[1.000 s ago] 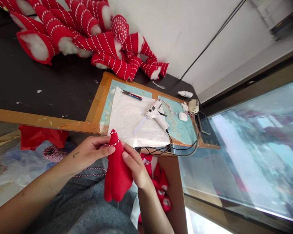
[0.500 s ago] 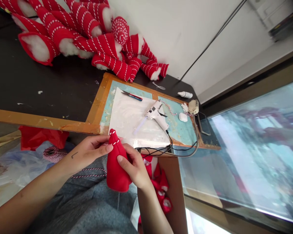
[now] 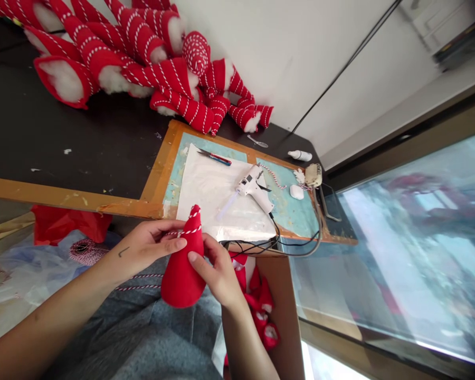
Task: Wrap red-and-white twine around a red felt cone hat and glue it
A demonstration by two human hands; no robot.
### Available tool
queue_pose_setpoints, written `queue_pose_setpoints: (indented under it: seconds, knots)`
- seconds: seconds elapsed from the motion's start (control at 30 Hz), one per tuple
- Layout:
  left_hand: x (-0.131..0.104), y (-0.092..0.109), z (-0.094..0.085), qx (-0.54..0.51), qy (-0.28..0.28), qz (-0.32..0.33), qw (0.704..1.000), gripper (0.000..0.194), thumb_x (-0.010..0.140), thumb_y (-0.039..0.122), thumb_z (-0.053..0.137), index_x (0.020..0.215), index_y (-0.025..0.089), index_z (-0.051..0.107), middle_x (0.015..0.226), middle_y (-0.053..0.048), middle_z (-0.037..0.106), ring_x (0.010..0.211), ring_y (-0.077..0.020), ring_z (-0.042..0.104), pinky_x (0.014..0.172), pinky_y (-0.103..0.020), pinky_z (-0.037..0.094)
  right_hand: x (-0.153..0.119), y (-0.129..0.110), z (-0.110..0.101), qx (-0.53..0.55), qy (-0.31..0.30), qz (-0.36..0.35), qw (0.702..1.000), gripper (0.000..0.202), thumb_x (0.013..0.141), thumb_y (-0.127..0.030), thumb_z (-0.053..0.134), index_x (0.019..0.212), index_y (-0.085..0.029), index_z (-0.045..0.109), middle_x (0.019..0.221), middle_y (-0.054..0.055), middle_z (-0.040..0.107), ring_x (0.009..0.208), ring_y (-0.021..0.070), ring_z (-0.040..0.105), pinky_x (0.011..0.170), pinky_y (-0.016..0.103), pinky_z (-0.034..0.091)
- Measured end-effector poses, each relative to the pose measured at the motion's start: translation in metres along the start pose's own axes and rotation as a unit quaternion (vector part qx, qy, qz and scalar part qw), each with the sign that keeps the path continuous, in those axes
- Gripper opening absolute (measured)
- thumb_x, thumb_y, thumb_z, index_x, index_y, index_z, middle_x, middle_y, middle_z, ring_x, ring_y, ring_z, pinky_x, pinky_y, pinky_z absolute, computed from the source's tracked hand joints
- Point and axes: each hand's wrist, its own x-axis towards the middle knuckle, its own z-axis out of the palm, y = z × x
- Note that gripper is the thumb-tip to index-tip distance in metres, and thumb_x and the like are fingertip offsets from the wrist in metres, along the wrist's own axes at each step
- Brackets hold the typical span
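A red felt cone [image 3: 181, 269] stands tip-up over my lap, a turn of red-and-white twine [image 3: 190, 230] wound near its tip. My left hand [image 3: 148, 247] pinches the cone and the twine on its left side. From the right, my right hand [image 3: 216, 266] grips the cone's body with thumb and fingers. The twine trails left across my lap to a spool [image 3: 85, 249] on the floor.
A white glue gun [image 3: 255, 186] lies on a foil sheet [image 3: 217, 198] on the work board, with snips [image 3: 215, 156] behind it. Several finished red cones wound with twine [image 3: 150, 68] are piled on the black table. More red pieces fill a box [image 3: 261, 311] below the board.
The cone has turned in my hands and swung its base to the left; its tip now stands higher and the twine wrap sits a little lower on it. Both hands have kept their hold.
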Motion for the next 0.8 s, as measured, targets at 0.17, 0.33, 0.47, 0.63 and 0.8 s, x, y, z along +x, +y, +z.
queue_pose_setpoints:
  seconds: [0.17, 0.33, 0.47, 0.63, 0.8]
  knots:
    - [-0.0004, 0.0013, 0.0027, 0.017, -0.004, -0.003, 1.000, 0.038, 0.081, 0.054, 0.091, 0.109, 0.028, 0.088, 0.105, -0.006, 0.086, 0.103, -0.0279, 0.080, 0.085, -0.028, 0.064, -0.0027, 0.0008, -0.0012, 0.052, -0.031, -0.005, 0.998, 0.039, 0.101, -0.056, 0.065, 0.126, -0.027, 0.074, 0.129, 0.006, 0.077, 0.123, 0.0305, 0.069, 0.113, 0.047, 0.049]
    - [0.0014, 0.0015, 0.0017, 0.021, 0.039, -0.003, 0.999, 0.037, 0.078, 0.051, 0.093, 0.107, 0.028, 0.088, 0.102, -0.005, 0.086, 0.097, -0.0272, 0.080, 0.085, -0.030, 0.064, -0.0010, -0.0029, 0.0039, -0.029, 0.038, 0.004, 0.999, 0.058, 0.082, -0.057, 0.088, 0.126, -0.026, 0.064, 0.129, 0.008, 0.075, 0.115, 0.0291, 0.070, 0.105, 0.045, 0.053]
    - [0.0005, 0.0028, 0.0009, 0.006, 0.020, 0.004, 1.000, 0.038, 0.079, 0.053, 0.093, 0.107, 0.028, 0.088, 0.101, -0.005, 0.086, 0.095, -0.0254, 0.080, 0.081, -0.027, 0.063, 0.0015, -0.0004, 0.0010, 0.021, 0.024, 0.013, 0.999, 0.041, 0.091, -0.060, 0.077, 0.112, -0.025, 0.074, 0.110, 0.005, 0.078, 0.100, 0.0257, 0.071, 0.096, 0.041, 0.055]
    - [0.0001, 0.0037, 0.0036, -0.016, -0.032, 0.000, 0.999, 0.036, 0.082, 0.056, 0.089, 0.104, 0.028, 0.089, 0.099, -0.005, 0.086, 0.095, -0.0255, 0.080, 0.085, -0.030, 0.064, -0.0001, 0.0028, -0.0021, 0.117, -0.038, 0.047, 0.991, 0.048, 0.097, -0.067, 0.063, 0.111, -0.023, 0.078, 0.108, 0.006, 0.079, 0.101, 0.0280, 0.071, 0.100, 0.043, 0.055]
    - [0.0020, 0.0022, 0.0026, 0.012, 0.024, 0.007, 1.000, 0.037, 0.078, 0.051, 0.093, 0.106, 0.026, 0.088, 0.102, -0.005, 0.086, 0.099, -0.0275, 0.079, 0.086, -0.031, 0.063, -0.0023, -0.0030, 0.0008, -0.003, 0.031, 0.019, 0.999, 0.064, 0.074, -0.063, 0.091, 0.121, -0.027, 0.066, 0.121, 0.005, 0.075, 0.106, 0.0262, 0.068, 0.098, 0.040, 0.055]
